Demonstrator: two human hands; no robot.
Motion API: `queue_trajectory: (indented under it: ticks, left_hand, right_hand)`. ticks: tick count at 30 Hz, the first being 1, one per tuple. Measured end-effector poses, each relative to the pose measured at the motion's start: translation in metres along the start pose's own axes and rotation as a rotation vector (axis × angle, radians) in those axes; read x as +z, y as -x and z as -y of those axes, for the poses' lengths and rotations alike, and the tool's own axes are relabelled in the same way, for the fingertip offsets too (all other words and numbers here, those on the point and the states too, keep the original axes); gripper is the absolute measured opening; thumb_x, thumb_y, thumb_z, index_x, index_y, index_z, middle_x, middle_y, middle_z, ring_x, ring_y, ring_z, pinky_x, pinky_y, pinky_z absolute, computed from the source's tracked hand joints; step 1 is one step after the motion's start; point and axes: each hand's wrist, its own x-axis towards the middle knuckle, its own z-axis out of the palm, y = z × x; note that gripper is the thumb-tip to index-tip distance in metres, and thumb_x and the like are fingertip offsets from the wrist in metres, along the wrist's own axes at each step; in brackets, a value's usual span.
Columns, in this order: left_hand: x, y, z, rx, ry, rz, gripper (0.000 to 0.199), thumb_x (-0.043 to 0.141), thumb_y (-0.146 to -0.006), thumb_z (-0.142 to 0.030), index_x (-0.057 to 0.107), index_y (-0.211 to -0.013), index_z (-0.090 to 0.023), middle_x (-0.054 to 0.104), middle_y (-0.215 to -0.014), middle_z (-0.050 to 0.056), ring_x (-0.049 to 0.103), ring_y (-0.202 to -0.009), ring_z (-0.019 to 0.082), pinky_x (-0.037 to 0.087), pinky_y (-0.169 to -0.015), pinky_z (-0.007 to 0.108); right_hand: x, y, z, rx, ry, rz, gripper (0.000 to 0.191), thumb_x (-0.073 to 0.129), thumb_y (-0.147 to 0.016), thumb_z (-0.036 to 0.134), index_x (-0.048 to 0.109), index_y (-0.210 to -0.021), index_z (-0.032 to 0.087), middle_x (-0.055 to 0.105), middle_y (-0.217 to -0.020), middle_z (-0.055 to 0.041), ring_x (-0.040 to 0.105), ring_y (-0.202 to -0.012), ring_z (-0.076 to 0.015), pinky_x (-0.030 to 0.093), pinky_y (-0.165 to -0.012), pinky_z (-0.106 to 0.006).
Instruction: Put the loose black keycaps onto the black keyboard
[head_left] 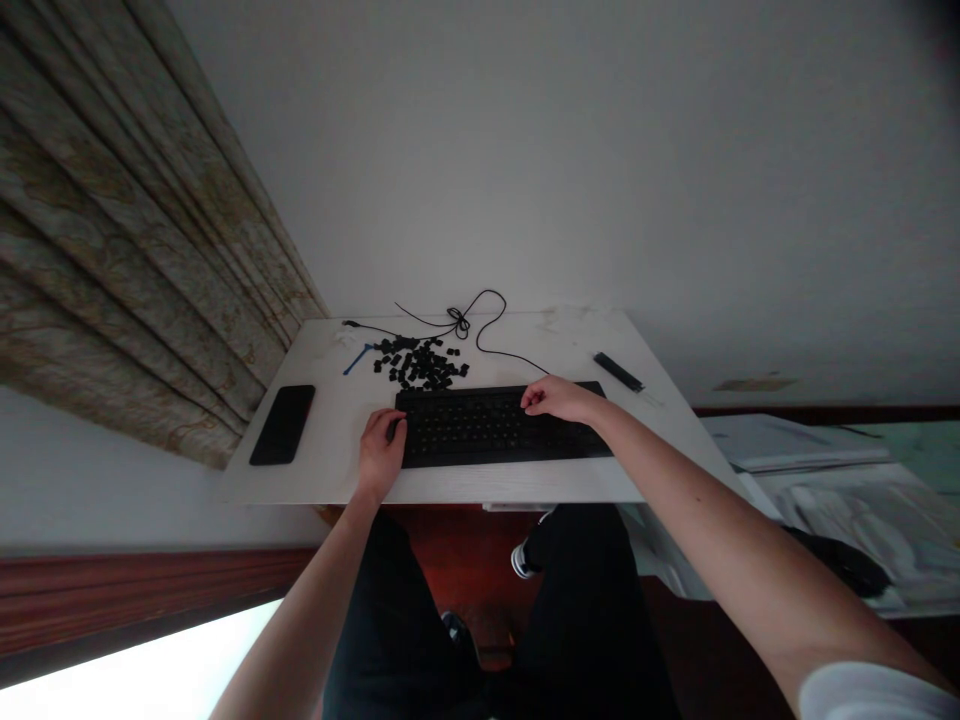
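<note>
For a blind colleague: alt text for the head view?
A person's left hand and right hand rest on a black keyboard on a white desk. A pile of black keycaps, a looped black cable and a black phone lie nearby.

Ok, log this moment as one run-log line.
left hand: on keyboard left end | right hand: on keyboard far edge | beside: black keycaps, black cable, phone
</note>
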Motion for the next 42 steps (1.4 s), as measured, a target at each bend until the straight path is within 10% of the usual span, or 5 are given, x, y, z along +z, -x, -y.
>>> queue_trajectory:
  ticks: [42]
  left_hand:
    - [-0.001, -0.001, 0.0, 0.001, -0.014, 0.006, 0.016, 0.052, -0.09, -0.03, 0.066, -0.093, -0.022, 0.064, -0.1, 0.006, 0.061, -0.099, 0.021, 0.048, -0.096, 0.038]
  right_hand:
    - [-0.002, 0.01, 0.013, -0.019, 0.105, -0.036, 0.016, 0.064, -0.084, 0.026, 0.079, -0.088, 0.021, 0.076, -0.096, -0.0067, 0.067, -0.091, -0.023, 0.05, -0.083, -0.033]
